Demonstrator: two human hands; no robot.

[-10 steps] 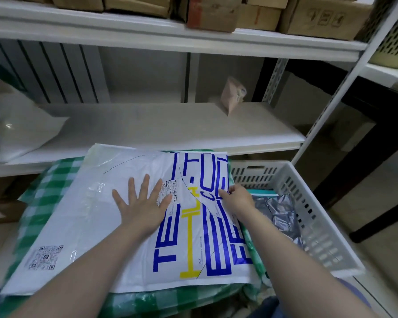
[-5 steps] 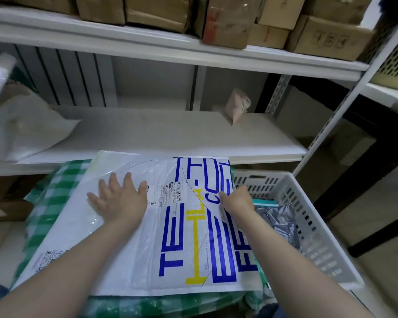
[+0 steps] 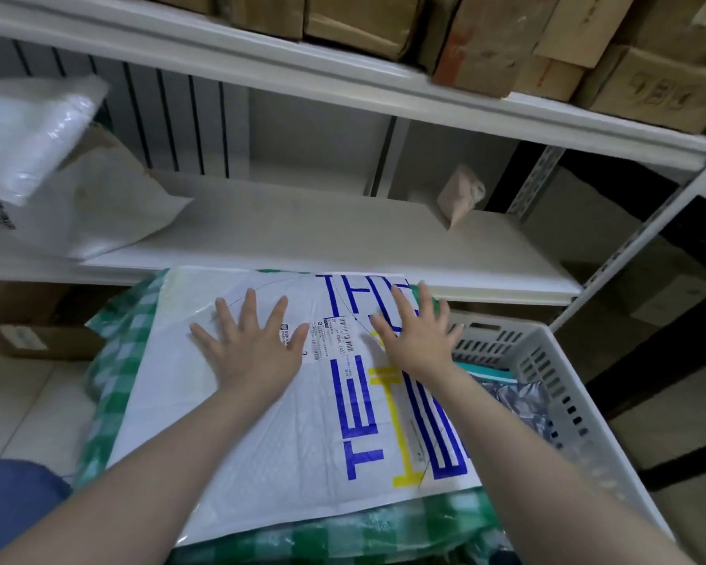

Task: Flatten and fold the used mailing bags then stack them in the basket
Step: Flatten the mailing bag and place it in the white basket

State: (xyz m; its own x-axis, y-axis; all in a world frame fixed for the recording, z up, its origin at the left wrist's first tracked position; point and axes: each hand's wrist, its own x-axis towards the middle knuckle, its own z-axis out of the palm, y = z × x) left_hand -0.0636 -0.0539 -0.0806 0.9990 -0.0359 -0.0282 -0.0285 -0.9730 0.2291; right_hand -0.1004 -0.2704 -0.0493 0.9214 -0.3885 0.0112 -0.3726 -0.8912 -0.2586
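Note:
A large white mailing bag (image 3: 302, 434) with blue and yellow lettering lies flat on a green-and-white checked surface (image 3: 119, 360) in front of me. My left hand (image 3: 253, 344) presses down on its upper middle with fingers spread. My right hand (image 3: 416, 332) lies flat on the bag's upper right part, fingers straight, beside a shipping label (image 3: 335, 336). To the right stands a white slatted basket (image 3: 587, 401) with a crumpled grey bag (image 3: 514, 405) and a teal one inside.
A white shelf (image 3: 302, 234) runs behind the bag, with white bags (image 3: 58, 177) at its left and a small tan packet (image 3: 461, 193) at the right. Cardboard boxes (image 3: 506, 34) fill the shelf above. Dark furniture stands to the right.
My right hand let go of the bag's right edge and now lies flat, fingers straight. My left hand slid left, then back toward the middle. The view tilted up.

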